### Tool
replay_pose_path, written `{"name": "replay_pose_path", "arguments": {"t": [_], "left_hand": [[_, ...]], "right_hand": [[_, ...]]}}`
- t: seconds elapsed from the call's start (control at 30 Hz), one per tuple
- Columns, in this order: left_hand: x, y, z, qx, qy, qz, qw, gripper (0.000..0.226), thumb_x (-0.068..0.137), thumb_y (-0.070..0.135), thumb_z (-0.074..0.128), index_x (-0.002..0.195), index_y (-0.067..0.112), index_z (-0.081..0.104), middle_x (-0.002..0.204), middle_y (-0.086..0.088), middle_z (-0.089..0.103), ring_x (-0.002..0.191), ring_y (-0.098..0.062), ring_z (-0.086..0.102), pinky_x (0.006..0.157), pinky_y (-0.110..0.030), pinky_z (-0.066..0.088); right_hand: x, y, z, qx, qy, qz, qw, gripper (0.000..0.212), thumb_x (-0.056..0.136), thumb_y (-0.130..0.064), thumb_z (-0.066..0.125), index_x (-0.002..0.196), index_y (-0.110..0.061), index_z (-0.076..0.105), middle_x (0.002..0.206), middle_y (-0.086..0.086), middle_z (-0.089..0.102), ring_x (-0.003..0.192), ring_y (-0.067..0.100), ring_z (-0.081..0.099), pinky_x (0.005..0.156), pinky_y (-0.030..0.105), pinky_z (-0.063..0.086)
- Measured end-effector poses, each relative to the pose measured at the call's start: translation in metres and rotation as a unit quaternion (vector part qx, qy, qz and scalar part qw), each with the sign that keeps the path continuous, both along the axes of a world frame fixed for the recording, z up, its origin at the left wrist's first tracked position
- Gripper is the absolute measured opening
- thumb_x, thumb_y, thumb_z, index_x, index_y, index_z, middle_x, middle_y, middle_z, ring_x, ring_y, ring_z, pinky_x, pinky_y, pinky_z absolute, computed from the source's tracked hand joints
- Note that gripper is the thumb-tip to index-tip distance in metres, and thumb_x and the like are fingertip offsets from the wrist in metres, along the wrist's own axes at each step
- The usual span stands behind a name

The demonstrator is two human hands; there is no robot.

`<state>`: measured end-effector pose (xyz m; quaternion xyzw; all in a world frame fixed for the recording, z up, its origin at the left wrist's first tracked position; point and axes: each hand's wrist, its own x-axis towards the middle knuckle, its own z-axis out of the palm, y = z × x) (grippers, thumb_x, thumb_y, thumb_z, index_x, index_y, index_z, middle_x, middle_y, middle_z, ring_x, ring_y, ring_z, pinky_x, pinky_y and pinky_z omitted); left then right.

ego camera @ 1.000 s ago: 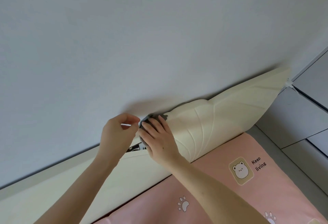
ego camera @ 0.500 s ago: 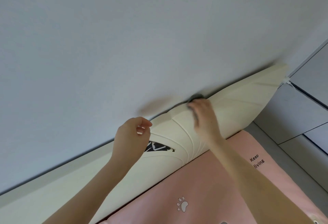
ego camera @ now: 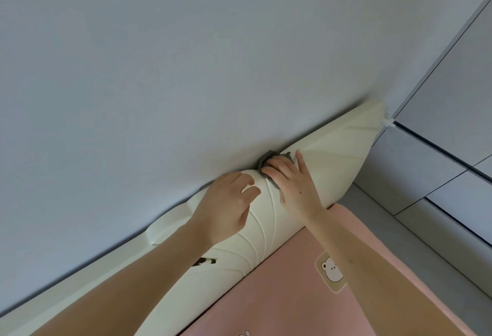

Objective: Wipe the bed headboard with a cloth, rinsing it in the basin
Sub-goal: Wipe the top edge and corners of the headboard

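The right hand presses the grey cloth onto the headboard crest against the wall, fingers together and flat, thumb splayed. The cloth peeks out at 11 o'clock from its fingertips. The headboard's long axis runs 8 to 2 o'clock, and the right hand is nearer the 2 o'clock end; the left hand rests beside it, fingers loosely curled, holding nothing.

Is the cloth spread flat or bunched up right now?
Bunched. The grey cloth shows only as a crumpled wad under the right hand's fingers, pressed on the headboard's top edge.
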<state>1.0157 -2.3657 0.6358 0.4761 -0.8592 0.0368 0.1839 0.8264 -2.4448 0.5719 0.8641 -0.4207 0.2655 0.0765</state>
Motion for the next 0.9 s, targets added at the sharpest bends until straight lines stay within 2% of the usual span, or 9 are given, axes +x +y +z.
{"name": "replay_pose_path", "arguments": {"t": [0.1, 0.17, 0.3, 0.37, 0.47, 0.57, 0.63, 0.77, 0.9], "left_hand": [[-0.009, -0.019, -0.002, 0.000, 0.006, -0.016, 1.000, 0.026, 0.061, -0.001, 0.055, 0.081, 0.009, 0.068, 0.088, -0.007, 0.068, 0.079, -0.027, 0.065, 0.068, -0.033, 0.053], [-0.014, -0.030, -0.003, -0.001, 0.003, -0.026, 1.000, 0.027, 0.064, 0.000, 0.049, 0.081, 0.009, 0.067, 0.087, -0.007, 0.067, 0.078, -0.028, 0.064, 0.066, -0.034, 0.054], [-0.030, -0.047, -0.003, -0.005, 0.003, -0.028, 1.000, 0.028, 0.064, -0.003, 0.045, 0.079, 0.008, 0.066, 0.086, -0.008, 0.066, 0.073, -0.028, 0.062, 0.060, -0.033, 0.052], [-0.039, -0.054, -0.003, -0.014, 0.014, -0.026, 0.999, 0.027, 0.064, -0.003, 0.045, 0.079, 0.006, 0.066, 0.085, -0.009, 0.066, 0.072, -0.029, 0.062, 0.058, -0.033, 0.052], [-0.050, -0.067, -0.004, -0.029, 0.027, -0.026, 0.999, 0.028, 0.067, -0.001, 0.042, 0.078, 0.005, 0.067, 0.084, -0.009, 0.065, 0.071, -0.029, 0.060, 0.058, -0.035, 0.051], [-0.063, -0.080, -0.006, -0.045, 0.018, -0.031, 0.998, 0.027, 0.067, -0.001, 0.041, 0.074, 0.005, 0.066, 0.079, -0.009, 0.064, 0.069, -0.029, 0.058, 0.058, -0.036, 0.049], [-0.074, -0.087, -0.011, -0.044, 0.013, -0.031, 0.998, 0.025, 0.066, -0.001, 0.042, 0.073, 0.005, 0.065, 0.079, -0.008, 0.064, 0.069, -0.029, 0.058, 0.058, -0.036, 0.049], [-0.101, -0.108, -0.020, -0.031, 0.007, -0.022, 0.999, 0.015, 0.068, 0.000, 0.054, 0.078, 0.006, 0.064, 0.081, -0.006, 0.063, 0.073, -0.028, 0.059, 0.064, -0.037, 0.047], [-0.126, -0.135, -0.021, -0.057, -0.016, -0.026, 0.998, 0.027, 0.079, 0.015, 0.047, 0.095, 0.007, 0.066, 0.094, -0.006, 0.067, 0.087, -0.025, 0.062, 0.080, -0.030, 0.040]], "right_hand": [[-0.021, -0.020, 0.000, -0.006, 0.001, -0.026, 1.000, 0.042, 0.077, 0.002, 0.042, 0.110, -0.018, 0.059, 0.114, 0.000, 0.061, 0.115, 0.018, 0.050, 0.111, 0.057, 0.023], [-0.049, -0.045, 0.006, 0.004, -0.017, -0.087, 0.996, 0.043, 0.076, 0.006, 0.053, 0.111, -0.017, 0.059, 0.115, 0.000, 0.061, 0.112, 0.020, 0.055, 0.113, 0.054, 0.018], [-0.097, -0.100, 0.024, 0.070, -0.025, -0.188, 0.979, 0.034, 0.078, 0.007, 0.054, 0.105, -0.011, 0.063, 0.104, 0.007, 0.066, 0.098, 0.032, 0.061, 0.111, 0.055, 0.020], [-0.089, -0.100, 0.026, 0.058, -0.032, -0.174, 0.983, 0.029, 0.077, 0.005, 0.050, 0.098, -0.009, 0.065, 0.095, 0.010, 0.067, 0.090, 0.035, 0.062, 0.109, 0.056, 0.025], [-0.058, -0.057, 0.011, 0.001, -0.029, -0.057, 0.998, 0.038, 0.075, -0.003, 0.038, 0.100, -0.008, 0.065, 0.099, 0.007, 0.065, 0.101, 0.028, 0.056, 0.110, 0.052, 0.024], [-0.051, -0.040, 0.002, -0.009, -0.030, 0.008, 0.999, 0.035, 0.078, -0.002, 0.052, 0.108, -0.015, 0.063, 0.111, -0.001, 0.063, 0.111, 0.020, 0.051, 0.113, 0.052, 0.021], [-0.072, -0.062, 0.002, -0.004, -0.025, -0.030, 0.999, 0.032, 0.082, -0.006, 0.054, 0.110, -0.020, 0.062, 0.112, -0.005, 0.063, 0.112, 0.018, 0.053, 0.113, 0.054, 0.017], [-0.136, -0.118, 0.012, 0.025, -0.066, -0.148, 0.987, 0.033, 0.089, -0.019, 0.035, 0.106, -0.020, 0.063, 0.110, -0.005, 0.065, 0.105, 0.020, 0.059, 0.112, 0.057, 0.019], [-0.169, -0.158, 0.014, 0.037, -0.053, -0.191, 0.980, 0.033, 0.083, -0.004, 0.046, 0.108, -0.016, 0.064, 0.109, 0.000, 0.066, 0.107, 0.024, 0.059, 0.112, 0.058, 0.015]]}}
